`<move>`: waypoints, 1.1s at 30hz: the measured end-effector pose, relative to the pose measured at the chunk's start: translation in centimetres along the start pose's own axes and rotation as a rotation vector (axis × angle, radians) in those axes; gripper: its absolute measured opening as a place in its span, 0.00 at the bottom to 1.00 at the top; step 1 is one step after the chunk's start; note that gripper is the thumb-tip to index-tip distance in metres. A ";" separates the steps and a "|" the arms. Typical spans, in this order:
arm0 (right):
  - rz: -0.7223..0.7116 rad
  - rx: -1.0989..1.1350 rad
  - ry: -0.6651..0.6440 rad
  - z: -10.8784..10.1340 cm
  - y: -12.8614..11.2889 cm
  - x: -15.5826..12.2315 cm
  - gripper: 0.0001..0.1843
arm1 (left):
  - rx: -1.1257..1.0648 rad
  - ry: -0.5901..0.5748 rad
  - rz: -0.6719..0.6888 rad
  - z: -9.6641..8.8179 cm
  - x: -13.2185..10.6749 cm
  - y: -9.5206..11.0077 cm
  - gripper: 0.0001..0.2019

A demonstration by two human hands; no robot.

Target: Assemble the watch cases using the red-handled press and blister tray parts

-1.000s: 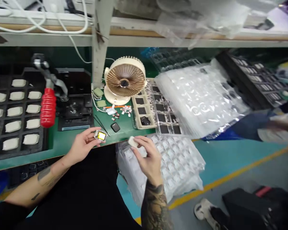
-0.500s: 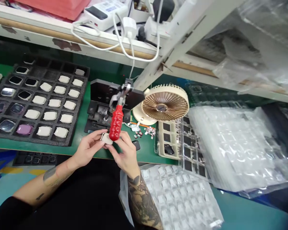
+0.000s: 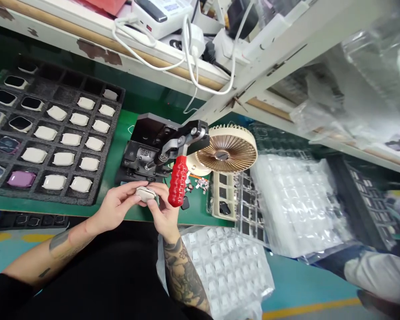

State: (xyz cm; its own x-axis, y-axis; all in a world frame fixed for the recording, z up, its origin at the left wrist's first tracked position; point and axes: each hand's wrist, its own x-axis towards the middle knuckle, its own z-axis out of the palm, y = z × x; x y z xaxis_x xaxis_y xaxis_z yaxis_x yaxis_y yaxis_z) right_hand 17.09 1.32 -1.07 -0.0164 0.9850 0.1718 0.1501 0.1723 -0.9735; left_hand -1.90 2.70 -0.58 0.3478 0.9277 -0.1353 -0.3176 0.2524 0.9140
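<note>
Both my hands meet over the bench's front edge, holding a small cream-white watch-shaped case point(image 3: 146, 194) between their fingers. My left hand point(image 3: 115, 206) grips its left end, and my right hand point(image 3: 163, 212) pinches it from the right and below. The case's underside is hidden by my fingers. Just beyond my right hand hangs the red ribbed handle point(image 3: 178, 180) of a black bench press point(image 3: 146, 149), not touched by either hand.
A black foam tray point(image 3: 62, 84) of white and glassy watch parts lies left on the green bench point(image 3: 120, 166). Right stand a cream fan point(image 3: 225, 149), a blister tray point(image 3: 226, 271) and stacked plastic trays point(image 3: 296, 209). A co-worker's sleeve point(image 3: 376, 271) shows at right.
My hands have drawn together since the earliest frame, bringing the yellow-faced part and white piece into one held case. The view has swung, and the press handle now hangs right of my hands.
</note>
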 end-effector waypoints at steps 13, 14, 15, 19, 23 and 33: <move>0.041 -0.092 0.125 2.3 -0.8 -0.9 0.13 | 0.357 0.191 0.234 0.4 -0.7 -0.7 0.12; 0.047 -0.106 0.102 2.2 -1.0 -0.7 0.12 | 0.314 0.210 0.197 0.3 -0.7 -0.8 0.13; 0.039 -0.138 0.082 2.0 -1.3 -0.4 0.12 | 0.236 0.236 0.141 0.3 -0.6 -1.0 0.14; -0.292 -0.375 0.277 -0.5 -3.2 2.9 0.13 | -0.185 0.327 -0.106 0.1 -0.3 -1.0 0.23; -0.934 -0.621 0.452 -2.8 -5.3 8.1 0.29 | -0.258 0.358 -0.129 0.4 -0.4 -0.2 0.25; -0.930 -0.342 0.424 -0.3 -13.1 12.8 0.21 | -0.307 0.320 -0.237 0.2 -1.3 0.0 0.40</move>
State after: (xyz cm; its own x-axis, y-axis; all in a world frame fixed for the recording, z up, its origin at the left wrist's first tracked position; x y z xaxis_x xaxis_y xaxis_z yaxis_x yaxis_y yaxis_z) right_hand 15.24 11.69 13.92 0.0677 0.3741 0.9249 0.5253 0.7748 -0.3518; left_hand -2.20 1.47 -0.30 0.1688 0.8609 -0.4800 -0.5243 0.4908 0.6958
